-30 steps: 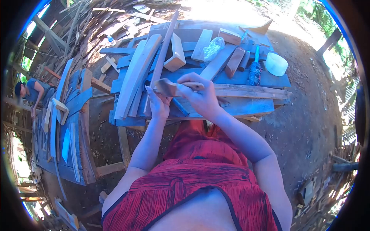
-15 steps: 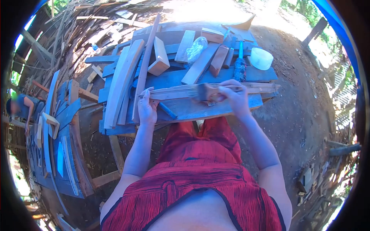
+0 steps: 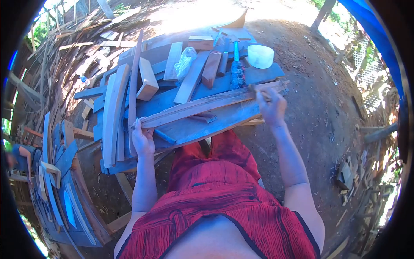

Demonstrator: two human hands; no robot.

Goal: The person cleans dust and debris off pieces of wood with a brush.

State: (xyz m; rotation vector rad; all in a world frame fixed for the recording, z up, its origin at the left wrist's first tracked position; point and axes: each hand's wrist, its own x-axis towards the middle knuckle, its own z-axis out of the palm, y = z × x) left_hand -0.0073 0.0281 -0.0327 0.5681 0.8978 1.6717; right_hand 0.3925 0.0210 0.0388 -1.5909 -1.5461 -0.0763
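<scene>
A long, slightly curved wooden strip [image 3: 198, 106] lies slantwise over the near part of the workbench. My left hand [image 3: 143, 141] grips its left end between thumb and fingers. Near the strip's right end, my right hand [image 3: 272, 107] is closed around a paintbrush [image 3: 253, 90], whose bristles are at the wood; the fingers hide most of the handle. Beneath the strip, a dark blue bar-like piece [image 3: 165, 137] lies close to my left hand. A tool with a blue wrapped handle [image 3: 237, 74] rests just beyond the strip, and a whitish round tub [image 3: 260, 56] stands farther back.
On the workbench [image 3: 211, 128] are curved planks [image 3: 115, 116], a long thin pole [image 3: 134, 86], wooden blocks [image 3: 148, 82] and a clear plastic bag [image 3: 185, 63]. Another bench with boards [image 3: 77, 207] stands at left, where a person [image 3: 23, 157] bends. Scrap wood [image 3: 92, 54] covers the ground behind.
My right hand has carried the paintbrush along the strip to its right end. The strip now slants more, its left end lower. The whole view has shifted, too.
</scene>
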